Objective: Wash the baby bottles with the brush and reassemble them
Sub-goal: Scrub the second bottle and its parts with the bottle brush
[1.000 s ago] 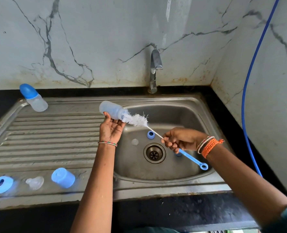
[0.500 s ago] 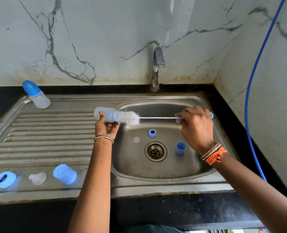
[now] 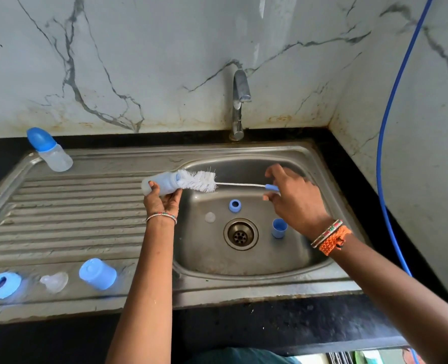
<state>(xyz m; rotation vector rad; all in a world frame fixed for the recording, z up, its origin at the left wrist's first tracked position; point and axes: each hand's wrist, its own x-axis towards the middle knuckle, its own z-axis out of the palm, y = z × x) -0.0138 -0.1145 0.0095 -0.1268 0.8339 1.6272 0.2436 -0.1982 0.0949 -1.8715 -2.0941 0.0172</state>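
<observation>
bottle (image 3: 162, 183) over the sink's (image 3: 243, 281) left rim | left hand (image 3: 162, 202) gripping it | right hand (image 3: 296, 198) pinching brush (image 3: 199, 181) handle, bristles sliding further out than before (mid-scrub)

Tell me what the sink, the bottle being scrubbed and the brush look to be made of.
Sink: looks like stainless steel, a dull grey metal sheen with pressed ridges and rust-coloured stains.
Bottle in the left hand: probably plastic, cloudy and see-through.
Brush in the right hand: white bristles, likely nylon, on a thin pale stem whose material I cannot tell, ending in a blue handle that looks plastic.
</observation>
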